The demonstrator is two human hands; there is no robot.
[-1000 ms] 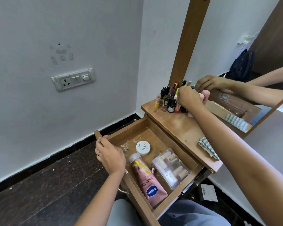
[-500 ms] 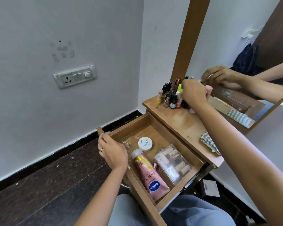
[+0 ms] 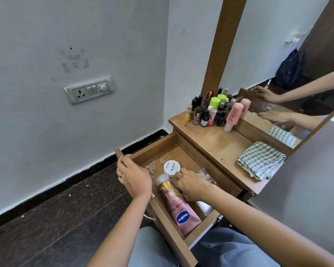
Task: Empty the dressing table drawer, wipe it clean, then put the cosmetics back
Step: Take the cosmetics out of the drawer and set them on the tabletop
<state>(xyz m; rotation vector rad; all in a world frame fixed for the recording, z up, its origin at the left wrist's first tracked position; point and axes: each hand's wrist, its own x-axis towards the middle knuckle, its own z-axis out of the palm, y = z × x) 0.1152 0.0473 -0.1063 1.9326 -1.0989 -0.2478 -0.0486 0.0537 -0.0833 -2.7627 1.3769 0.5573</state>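
- The open wooden drawer (image 3: 152,146) is gripped at its front rim by the left hand (image 3: 133,176).
- Inside that drawer, the round white jar (image 3: 172,167) is touched by the right hand (image 3: 193,185); whether it is grasped cannot be told.

A home bedroom corner is indicated by a wooden dressing desk (image 3: 216,143), mirror (image 3: 289,78), and clustered cosmetic bottles (image 3: 210,110).

Grips drawer (image 3: 152,149) front with left hand (image 3: 133,176); touches jar (image 3: 171,167) inside with right hand (image 3: 193,185), beside tube (image 3: 178,208). On top: bottles (image 3: 206,112), cloth (image 3: 261,160).
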